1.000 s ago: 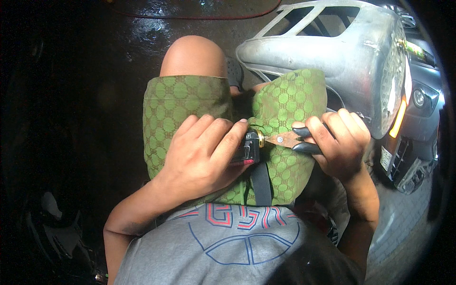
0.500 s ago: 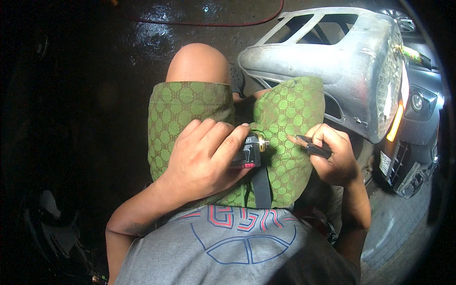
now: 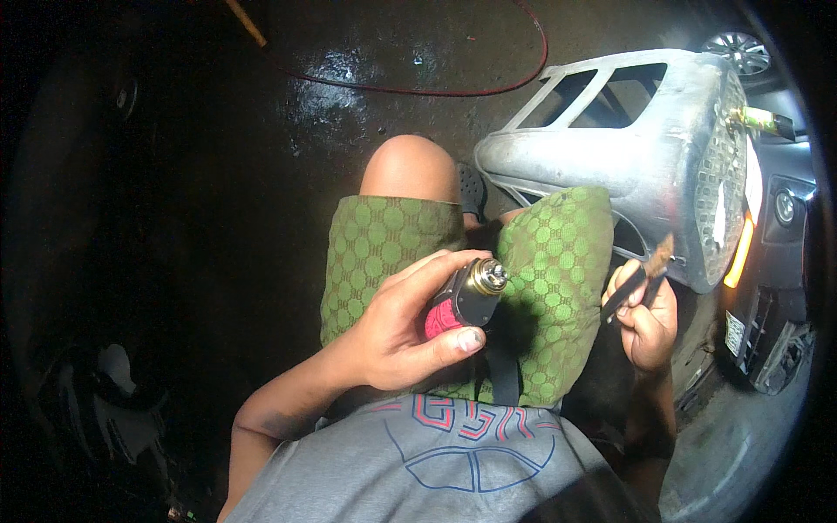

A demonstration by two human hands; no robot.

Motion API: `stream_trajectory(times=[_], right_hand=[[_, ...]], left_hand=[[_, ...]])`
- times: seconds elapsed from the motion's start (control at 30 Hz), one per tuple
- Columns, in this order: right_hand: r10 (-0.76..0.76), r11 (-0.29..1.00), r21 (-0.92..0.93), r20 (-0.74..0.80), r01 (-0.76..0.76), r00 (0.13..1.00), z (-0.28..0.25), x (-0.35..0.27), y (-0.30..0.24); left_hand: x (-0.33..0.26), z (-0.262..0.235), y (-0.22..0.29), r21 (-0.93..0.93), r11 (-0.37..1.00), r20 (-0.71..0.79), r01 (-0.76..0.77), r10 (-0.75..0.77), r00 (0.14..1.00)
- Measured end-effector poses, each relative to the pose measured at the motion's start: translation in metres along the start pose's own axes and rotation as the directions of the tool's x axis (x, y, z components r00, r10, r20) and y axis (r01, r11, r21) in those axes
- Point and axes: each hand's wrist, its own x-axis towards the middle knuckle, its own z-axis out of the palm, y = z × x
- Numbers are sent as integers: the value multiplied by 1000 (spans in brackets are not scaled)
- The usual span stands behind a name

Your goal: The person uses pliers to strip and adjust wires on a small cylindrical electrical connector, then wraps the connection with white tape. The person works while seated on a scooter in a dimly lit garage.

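1. The left hand (image 3: pixel 397 321) is gripping a black-and-red device (image 3: pixel 471 307) above the green shorts (image 3: pixel 558 288).
2. The right hand (image 3: pixel 643 327) is clasping black-handled pliers (image 3: pixel 660 258) farther right, apart from the device.
3. The device is looking stiff and light; its body is probably offering safer hold than the brass top (image 3: pixel 488 276).

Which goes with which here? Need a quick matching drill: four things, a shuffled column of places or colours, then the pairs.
Column one
1. Pliers
2. Black and red device
3. Hose
4. Chair

Column two
A. Red, lying on the floor
B. In the left hand
C. Grey, at the upper right of the view
D. In the right hand

Right pairs: 1-D, 2-B, 3-A, 4-C
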Motion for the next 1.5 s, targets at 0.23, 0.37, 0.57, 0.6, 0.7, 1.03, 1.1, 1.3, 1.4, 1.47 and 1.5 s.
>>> stream_trajectory(times=[0.23, 0.37, 0.57, 0.6, 0.7, 1.03, 1.1, 1.3, 1.4, 1.47, 1.5], right_hand=[[118, 990, 80, -17, -117, 993, -1, -15, 11], [58, 998, 17, 30, -58, 998, -4, -16, 15], [139, 981, 135, 25, -141, 990, -6, -23, 23], [126, 979, 156, 50, -132, 991, -5, -22, 25], [88, 988, 120, 41, -92, 995, -2, -21, 22], [-53, 993, 115, 103, 41, 993, 16, -25, 0], [-111, 929, 369, 199, 31, 974, 28, -22, 7], [5, 1000, 15, -43, -5, 999, 81, -26, 29], [-383, 870, -347, -32, 349, 923, 93, -21, 36], [-352, 876, -364, -37, 316, 935, 95, -23, 39], [-343, 862, -395, 5, 318, 939, 95, -25, 40]], left_hand=[[-3, 5, -1, 57, 998, 7, 2, -2, 1000], [-6, 7, -1, -191, 972, 4, 140, -142, 990], [-7, 12, -2, -351, 928, -13, 121, -134, 991], [-7, 13, -2, -363, 923, -21, 130, -148, 989], [-11, 15, -1, -391, 906, -45, 160, -192, 980], [9, 16, -1, -383, 914, 82, 136, -113, 990], [17, 22, -1, -388, 921, 154, 32, 30, 988], [21, 30, 8, -363, 925, 380, 113, 36, 924], [17, 27, 7, -522, 798, 431, 303, -59, 900], [13, 24, 4, -514, 786, 511, 344, -41, 858], [12, 23, 1, -493, 791, 545, 362, -43, 837]])
